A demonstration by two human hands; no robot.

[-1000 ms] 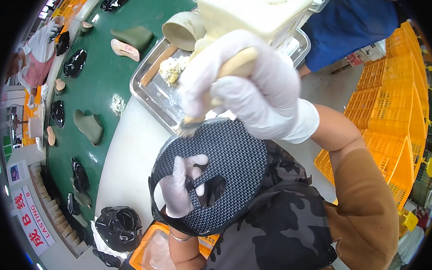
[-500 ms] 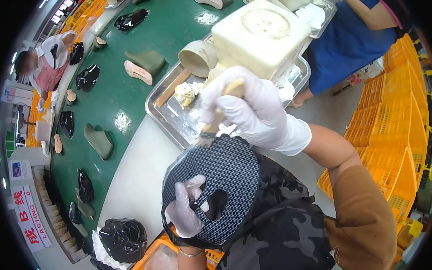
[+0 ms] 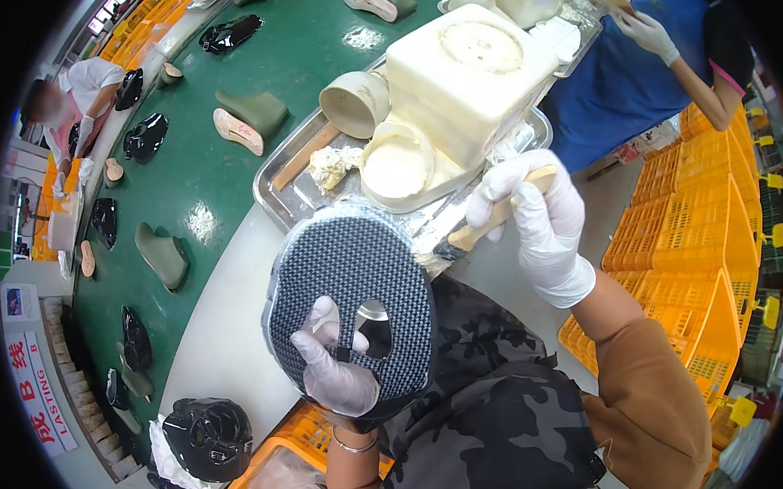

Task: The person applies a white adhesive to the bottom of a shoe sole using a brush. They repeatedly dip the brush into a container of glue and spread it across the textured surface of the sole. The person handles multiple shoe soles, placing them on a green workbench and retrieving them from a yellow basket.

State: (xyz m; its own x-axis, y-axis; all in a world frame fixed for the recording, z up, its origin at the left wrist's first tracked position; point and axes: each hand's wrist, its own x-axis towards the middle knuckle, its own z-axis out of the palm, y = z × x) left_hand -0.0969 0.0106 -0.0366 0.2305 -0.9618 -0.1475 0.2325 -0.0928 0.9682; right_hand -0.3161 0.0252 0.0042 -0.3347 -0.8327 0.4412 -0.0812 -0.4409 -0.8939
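In my left hand (image 3: pixel 339 376) is a shoe upper (image 3: pixel 352 252) with a black-and-white woven lining facing up. The gloved fingers grip it at its lower part, by the two oval openings. White paste shows along its far rim. A brush (image 3: pixel 494 222) with a wooden handle is gripped in my gloved right hand (image 3: pixel 543 228). Its paste-coated bristles point down-left, close to the upper's right edge; whether they touch I cannot tell. Beyond, a cream plastic jug (image 3: pixel 458 74) lies in a metal tray (image 3: pixel 273 189), white paste in its mouth (image 3: pixel 398 167).
A cream cup (image 3: pixel 355 103) and a wooden strip (image 3: pixel 305 158) are in the tray. The green table (image 3: pixel 238 183) carries boot-shaped forms (image 3: pixel 163 255) and glossy black uppers (image 3: pixel 208 436). Orange crates (image 3: pixel 666 280) stand right. Co-workers are at far left and upper right.
My right hand has moved right and down with the brush, away from the upper's far rim. The upper has shifted left. A co-worker's gloved hand has come into sight at upper right.
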